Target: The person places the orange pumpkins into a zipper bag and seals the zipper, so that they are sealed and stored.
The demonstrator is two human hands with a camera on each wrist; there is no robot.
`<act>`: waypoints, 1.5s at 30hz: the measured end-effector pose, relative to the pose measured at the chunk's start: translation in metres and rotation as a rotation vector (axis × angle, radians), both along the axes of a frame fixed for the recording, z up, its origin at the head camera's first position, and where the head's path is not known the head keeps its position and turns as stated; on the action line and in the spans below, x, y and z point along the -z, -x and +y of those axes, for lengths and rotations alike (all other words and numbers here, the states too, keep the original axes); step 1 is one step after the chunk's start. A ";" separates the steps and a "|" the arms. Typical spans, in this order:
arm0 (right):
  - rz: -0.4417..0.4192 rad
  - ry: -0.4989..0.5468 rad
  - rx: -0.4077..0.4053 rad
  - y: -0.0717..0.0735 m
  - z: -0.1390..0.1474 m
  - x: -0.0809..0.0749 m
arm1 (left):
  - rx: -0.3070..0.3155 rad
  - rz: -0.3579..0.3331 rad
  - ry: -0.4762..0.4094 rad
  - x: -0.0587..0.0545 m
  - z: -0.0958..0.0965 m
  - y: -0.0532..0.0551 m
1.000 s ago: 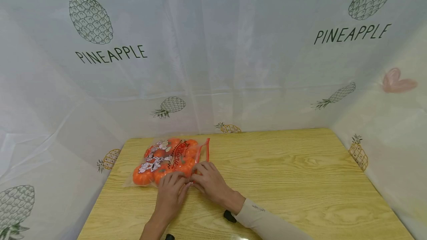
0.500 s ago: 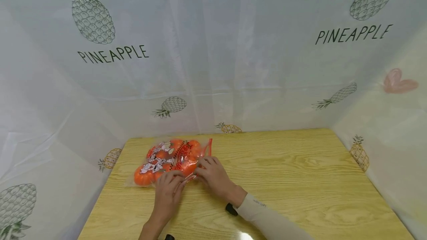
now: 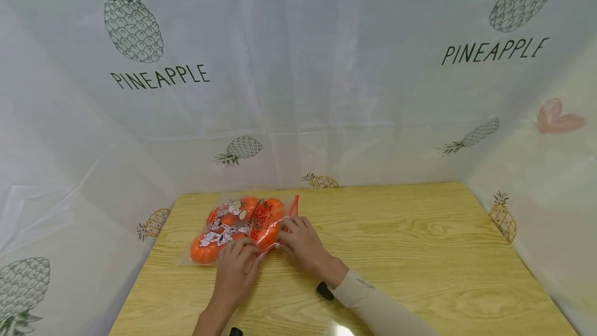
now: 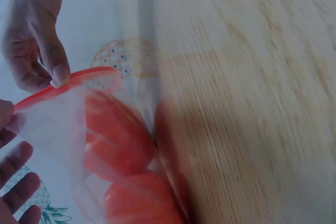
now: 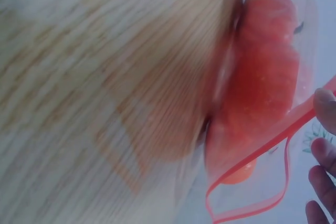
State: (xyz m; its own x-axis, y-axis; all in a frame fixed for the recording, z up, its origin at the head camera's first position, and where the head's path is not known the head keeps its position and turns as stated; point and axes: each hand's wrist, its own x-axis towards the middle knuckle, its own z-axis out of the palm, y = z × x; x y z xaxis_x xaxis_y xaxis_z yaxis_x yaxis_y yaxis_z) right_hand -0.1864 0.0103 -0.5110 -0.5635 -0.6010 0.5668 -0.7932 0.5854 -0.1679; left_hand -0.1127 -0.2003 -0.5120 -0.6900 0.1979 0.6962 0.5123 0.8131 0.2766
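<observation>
A clear zip bag (image 3: 227, 233) with red lettering and cartoon figures lies at the left of the table, holding several orange, ribbed, pumpkin-like pieces (image 4: 116, 135). Its red zip strip (image 5: 257, 153) faces right; toward the far end the mouth gapes in a loop, as the right wrist view shows. My left hand (image 3: 237, 268) pinches the near end of the strip, its other fingers (image 4: 21, 182) spread beside the bag. Farther along, my right hand (image 3: 305, 248) holds the strip between thumb and fingers, a short stretch of edge showing between the hands.
The wood-grain table (image 3: 396, 253) extends to the right of the bag. White cloth (image 3: 326, 92) with pineapple prints hangs behind it and at both sides. Dark wrist-camera parts (image 3: 325, 291) show beneath the right forearm.
My right hand has slid away from the left hand, farther along the bag's edge. The bag has shifted slightly right, while my left hand stays nearly in place.
</observation>
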 end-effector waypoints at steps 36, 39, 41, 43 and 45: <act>0.033 -0.008 0.025 0.029 0.012 0.011 | 0.046 0.033 -0.130 0.001 0.000 -0.002; 0.023 -0.025 0.030 0.032 0.014 0.011 | 0.054 0.031 -0.146 0.001 0.000 -0.001; 0.015 -0.039 0.037 0.034 0.016 0.010 | 0.059 0.033 -0.150 0.001 0.000 0.000; 0.016 -0.047 0.041 0.037 0.017 0.010 | 0.063 0.038 -0.150 0.001 0.000 0.000; 0.018 -0.057 0.047 0.040 0.019 0.009 | 0.062 0.041 -0.150 0.001 0.001 0.000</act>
State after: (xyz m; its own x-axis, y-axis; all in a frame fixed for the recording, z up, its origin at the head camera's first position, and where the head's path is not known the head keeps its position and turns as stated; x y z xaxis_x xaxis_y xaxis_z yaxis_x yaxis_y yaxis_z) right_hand -0.2259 0.0292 -0.5204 -0.5813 -0.6058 0.5431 -0.7676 0.6298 -0.1190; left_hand -0.1129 -0.1997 -0.5130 -0.6501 0.1312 0.7485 0.5738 0.7305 0.3703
